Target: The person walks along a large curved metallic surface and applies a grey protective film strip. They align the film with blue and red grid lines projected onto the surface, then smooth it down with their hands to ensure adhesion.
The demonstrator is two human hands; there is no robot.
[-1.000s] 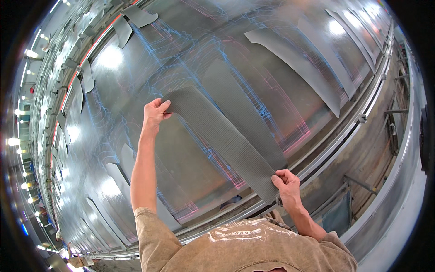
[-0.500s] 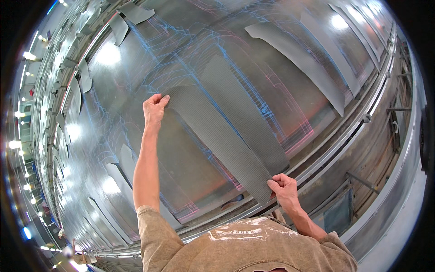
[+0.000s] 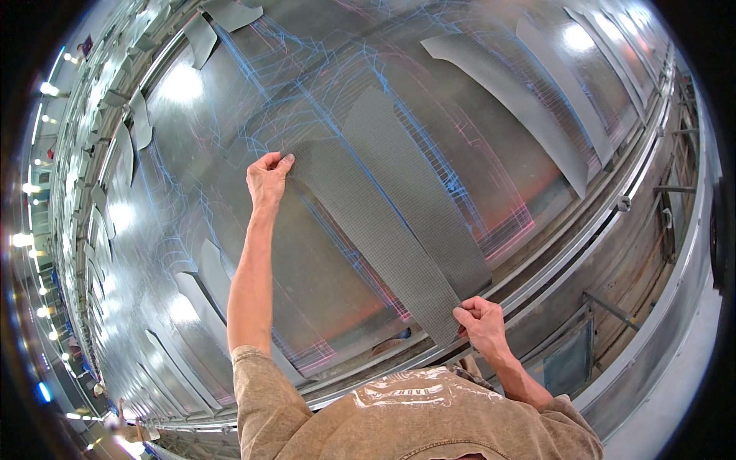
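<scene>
Between my hands stretches a long grey cut piece (image 3: 364, 215) of fine-gridded, cloth-like sheet. My left hand (image 3: 267, 182) pinches its far left corner between thumb and fingers. At the near right end, my right hand (image 3: 483, 325) has its thumb and fingers closed on the other corner. A second grey gridded piece (image 3: 414, 180) lies flat just right of it, partly along its edge. Both are over a shiny metal table (image 3: 299, 264) marked with blue and pink lines. Whether the held piece touches the table all along, I cannot tell.
More grey cut pieces lie on the table: a curved one (image 3: 510, 103) at right, another (image 3: 201, 40) at far left, and a strip (image 3: 203, 307) at left. A metal rail (image 3: 563, 257) runs along the near edge. Another person (image 3: 126, 429) is at lower left.
My left hand has shifted slightly right and up with the piece's far corner. My right hand has stayed nearly still, keeping its pinch.
</scene>
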